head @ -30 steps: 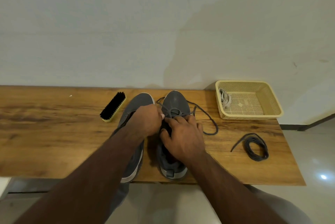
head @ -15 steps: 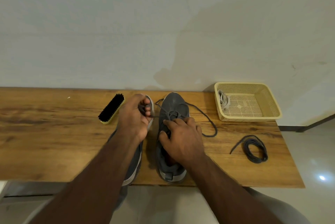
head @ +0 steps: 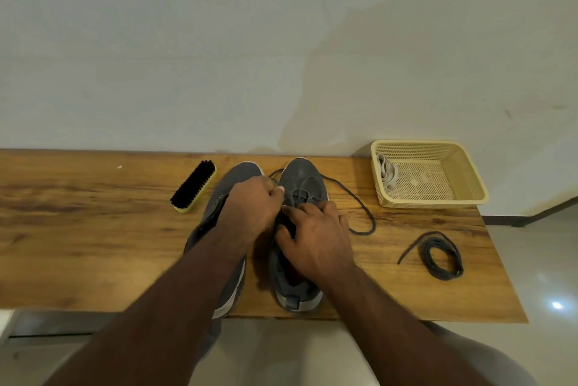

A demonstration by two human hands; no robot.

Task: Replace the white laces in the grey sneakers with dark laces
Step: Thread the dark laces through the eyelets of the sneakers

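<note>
Standing against a pale wall, the wooden table carries both grey sneakers. The left hand pinches the dark lace; the right hand covers the eyelets, its grip impossible to tell.

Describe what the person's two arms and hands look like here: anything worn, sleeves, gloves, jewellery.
Both forearms are bare up to the frame edge: no sleeves show. The left hand and right hand wear no gloves, and no watch, bracelet or ring is visible. One light fingernail shows on the left hand. Nothing else marks them.
</note>
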